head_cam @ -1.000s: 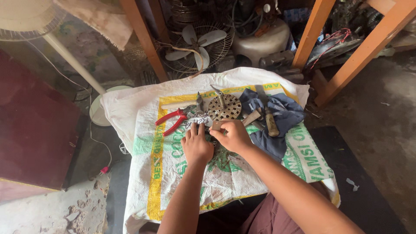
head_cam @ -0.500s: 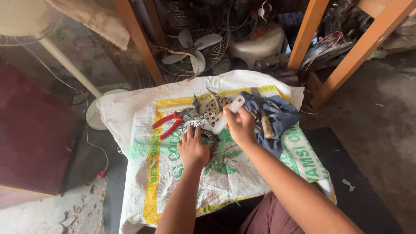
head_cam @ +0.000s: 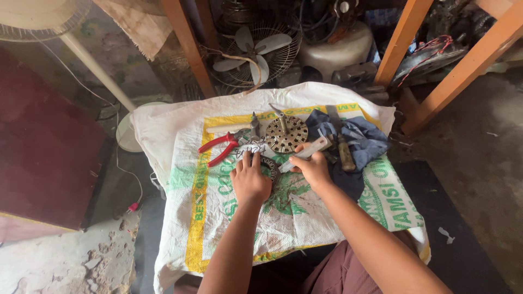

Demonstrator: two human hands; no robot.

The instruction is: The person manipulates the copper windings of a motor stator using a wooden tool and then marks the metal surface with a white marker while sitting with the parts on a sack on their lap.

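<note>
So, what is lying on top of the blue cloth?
On the blue cloth lies a tool with a brown wooden handle and a flat metal blade, resting lengthwise. The right hand and its pale tool cover the cloth's left edge; anything under its folds is hidden.

sack (head_cam: 229,239): woven plastic, matt | pliers (head_cam: 220,148): red glossy handles | rag (head_cam: 366,142): blue cloth | disc (head_cam: 286,133): dull perforated metal
</note>
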